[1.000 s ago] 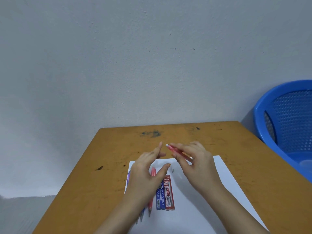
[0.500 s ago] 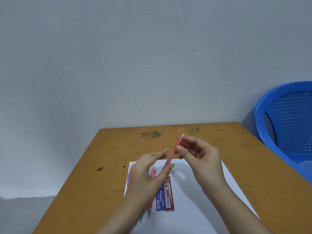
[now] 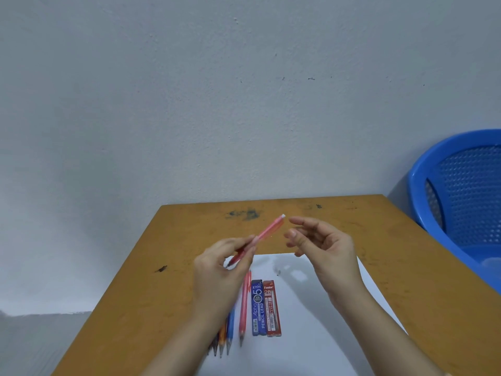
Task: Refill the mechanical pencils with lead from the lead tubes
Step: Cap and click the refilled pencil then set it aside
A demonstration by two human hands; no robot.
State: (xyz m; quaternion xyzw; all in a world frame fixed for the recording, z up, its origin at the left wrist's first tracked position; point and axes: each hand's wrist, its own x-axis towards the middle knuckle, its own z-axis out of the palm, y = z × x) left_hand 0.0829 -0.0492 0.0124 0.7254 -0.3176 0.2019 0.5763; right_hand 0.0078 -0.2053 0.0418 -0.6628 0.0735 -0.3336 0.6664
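Two hands show in the head view, both above the table point(image 3: 141, 280). Left hand point(image 3: 219, 270) pinches the pencil point(image 3: 267, 234) low on its barrel, tip toward the palm and cap point(image 3: 283, 216) slanting up, far and right, presumably to offer that end for opening. Right hand point(image 3: 322, 245) holds nothing, fingers loosely bent, just beside the cap and not touching it. Blue tube point(image 3: 257, 308) and red tube point(image 3: 272, 308) lie side by side on the paper point(image 3: 311, 335), nearer than both hands, untouched. Spare pencils point(image 3: 244, 308) lie just left of them. Refilling judged not yet begun
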